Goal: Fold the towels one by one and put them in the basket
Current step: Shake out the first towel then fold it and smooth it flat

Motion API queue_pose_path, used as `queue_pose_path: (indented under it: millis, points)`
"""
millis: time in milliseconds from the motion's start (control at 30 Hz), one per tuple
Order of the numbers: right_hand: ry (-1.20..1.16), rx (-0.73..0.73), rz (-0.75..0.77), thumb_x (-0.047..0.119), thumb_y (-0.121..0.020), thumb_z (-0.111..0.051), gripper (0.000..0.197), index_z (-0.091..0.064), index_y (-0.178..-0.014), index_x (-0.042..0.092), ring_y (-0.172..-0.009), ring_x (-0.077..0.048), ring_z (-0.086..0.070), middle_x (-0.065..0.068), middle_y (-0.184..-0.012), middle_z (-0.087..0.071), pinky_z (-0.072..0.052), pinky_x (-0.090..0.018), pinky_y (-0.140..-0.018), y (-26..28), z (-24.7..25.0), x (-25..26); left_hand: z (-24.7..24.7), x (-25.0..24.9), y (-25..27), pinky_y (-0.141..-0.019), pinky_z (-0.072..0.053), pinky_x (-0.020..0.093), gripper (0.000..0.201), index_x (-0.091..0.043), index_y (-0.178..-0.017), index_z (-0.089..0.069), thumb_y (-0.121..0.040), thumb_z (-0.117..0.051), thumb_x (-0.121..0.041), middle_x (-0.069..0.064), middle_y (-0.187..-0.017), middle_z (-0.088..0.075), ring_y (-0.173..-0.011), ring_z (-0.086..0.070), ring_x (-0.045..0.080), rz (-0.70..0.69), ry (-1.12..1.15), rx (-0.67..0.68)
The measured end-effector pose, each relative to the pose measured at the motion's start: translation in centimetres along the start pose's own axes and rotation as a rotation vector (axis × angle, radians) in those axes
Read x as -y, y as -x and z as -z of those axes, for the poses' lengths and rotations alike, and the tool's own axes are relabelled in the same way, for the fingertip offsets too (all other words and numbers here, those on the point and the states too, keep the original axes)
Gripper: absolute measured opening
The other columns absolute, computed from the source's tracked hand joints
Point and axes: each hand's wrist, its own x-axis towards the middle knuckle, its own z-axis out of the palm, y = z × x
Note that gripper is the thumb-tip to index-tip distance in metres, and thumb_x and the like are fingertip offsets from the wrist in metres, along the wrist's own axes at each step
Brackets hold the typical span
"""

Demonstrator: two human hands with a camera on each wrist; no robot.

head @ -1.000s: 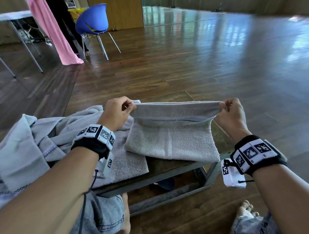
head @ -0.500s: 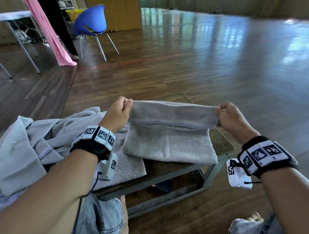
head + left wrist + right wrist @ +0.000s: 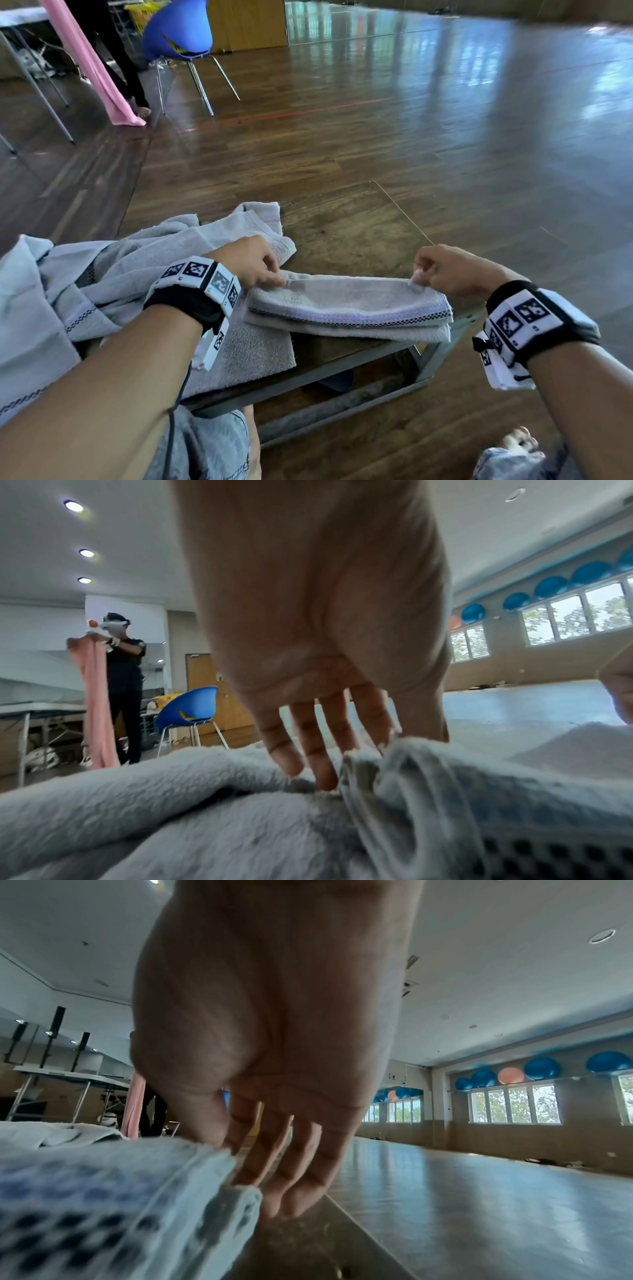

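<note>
A grey towel (image 3: 346, 305) with a checked border lies folded in layers on the low wooden table (image 3: 359, 226), near its front edge. My left hand (image 3: 278, 279) pinches the towel's left top corner between thumb and forefinger. In the left wrist view the other fingers (image 3: 308, 753) reach down behind the towel (image 3: 445, 791). My right hand (image 3: 417, 279) pinches the right top corner. The right wrist view shows the thumb on the towel (image 3: 120, 1191) and the fingers (image 3: 301, 1177) hanging beside it over the table. No basket is in view.
A heap of unfolded grey towels (image 3: 102, 274) covers the table's left part and my lap. The table's metal frame (image 3: 342, 404) stands between my knees. Far back left are a blue chair (image 3: 178, 34) and a person holding a pink cloth (image 3: 92, 61).
Both hands brought the towel's raised upper edge down and toward me over the lower half. The towel now lies flat in layers instead of hanging from my hands.
</note>
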Motion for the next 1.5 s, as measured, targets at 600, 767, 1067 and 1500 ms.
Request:
queue_pose_path:
  millis: [600, 767, 1067, 1500]
  points:
    - [-0.486, -0.941, 0.136, 0.003, -0.096, -0.055, 0.020, -0.055, -0.106, 0.021, -0.104, -0.020, -0.062, 0.000, -0.111, -0.067, -0.047, -0.033, -0.086, 0.9, 3.6, -0.9, 2.7, -3.8, -0.9, -0.094, -0.047, 0.029, 0.010, -0.003, -0.088, -0.070, -0.093, -0.066, -0.010, 0.010, -0.114, -0.059, -0.101, -0.058, 0.019, -0.309, 0.147, -0.954]
    - [-0.523, -0.646, 0.064, 0.004, -0.101, -0.053, 0.014, -0.057, -0.101, 0.017, -0.108, -0.024, -0.063, -0.004, -0.115, -0.069, -0.051, -0.044, -0.096, 1.5, 0.7, -4.1, 0.9, -2.1, 0.4, -0.086, -0.050, 0.029, 0.013, -0.012, -0.086, -0.072, -0.095, -0.063, -0.014, -0.004, -0.092, -0.069, -0.089, -0.063, 0.007, -0.234, 0.203, -0.548]
    - [-0.616, -0.515, 0.173, 0.008, -0.103, -0.055, 0.028, -0.054, -0.092, 0.035, -0.071, -0.014, -0.058, 0.007, -0.074, -0.069, -0.050, -0.034, -0.074, 5.9, -0.1, -5.4, 0.9, -1.3, 2.1, -0.079, -0.061, 0.038, 0.020, -0.011, -0.091, -0.070, -0.095, -0.062, -0.029, 0.012, -0.087, -0.073, -0.083, -0.071, 0.027, -0.173, 0.365, -0.238]
    - [-0.718, -0.806, 0.270, 0.008, -0.101, -0.059, 0.036, -0.071, -0.095, 0.042, -0.091, 0.000, -0.067, 0.020, -0.095, -0.074, -0.051, -0.017, -0.084, 8.6, 2.3, -3.9, 1.9, -3.7, 3.2, -0.067, -0.056, 0.017, 0.003, -0.021, -0.090, -0.070, -0.090, -0.072, -0.023, -0.008, -0.078, -0.076, -0.075, -0.071, 0.006, -0.346, 0.536, -0.633]
